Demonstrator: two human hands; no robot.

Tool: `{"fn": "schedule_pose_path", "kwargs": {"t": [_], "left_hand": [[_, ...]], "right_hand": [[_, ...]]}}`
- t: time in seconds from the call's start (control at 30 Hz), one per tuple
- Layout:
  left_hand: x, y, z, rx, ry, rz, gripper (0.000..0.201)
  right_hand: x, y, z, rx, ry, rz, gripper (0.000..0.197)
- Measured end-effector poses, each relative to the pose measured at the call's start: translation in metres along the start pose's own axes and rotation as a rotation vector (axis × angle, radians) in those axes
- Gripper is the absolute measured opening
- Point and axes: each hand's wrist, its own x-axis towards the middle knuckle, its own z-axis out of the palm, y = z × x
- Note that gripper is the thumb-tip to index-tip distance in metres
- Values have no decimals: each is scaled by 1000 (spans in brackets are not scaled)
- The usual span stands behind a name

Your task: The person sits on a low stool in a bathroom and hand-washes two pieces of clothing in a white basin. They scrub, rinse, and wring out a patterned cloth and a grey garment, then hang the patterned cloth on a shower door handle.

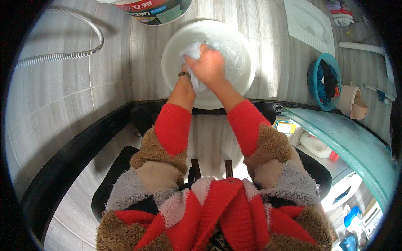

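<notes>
Right grip [210, 65] on cloth [192, 50] — basin [168, 62]

Basin [166, 62] is white, cloth [192, 50] pale grey, cuffs [173, 127] plain red, sleeves [272, 145] colour-blocked brown, beige and grey, floor tiles [148, 62] grey with darker streaks, tub [312, 83] teal-blue, pail [347, 98] beige, hose [79, 55] silver, glass panel [351, 136] sea-green and bottle [315, 145] white with red cap [333, 156].

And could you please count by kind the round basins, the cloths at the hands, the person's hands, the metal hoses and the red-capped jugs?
Round basins: 2 (white basin, blue basin)
Cloth: 1
Hands: 2 (right hand; left hand, mostly hidden)
Metal hose: 1
Red-capped jug: 1
Total: 7
</notes>
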Motion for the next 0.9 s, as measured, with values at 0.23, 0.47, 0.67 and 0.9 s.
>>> {"fn": "schedule_pose_path", "kwargs": {"t": [0.23,0.47,0.67,0.9], "left_hand": [[-35,-2,57,688,443,218,61],[-34,10,13,1069,579,172,81],[-23,5,-16,1156,541,108,88],[-18,24,4,325,164,-180,80]], "right_hand": [[54,80,-13,-342,-45,225,62],[-6,125,32,-367,-63,155,83],[9,164,54,-431,-135,193,73],[-3,78,32,62,-202,-163,35]]}}
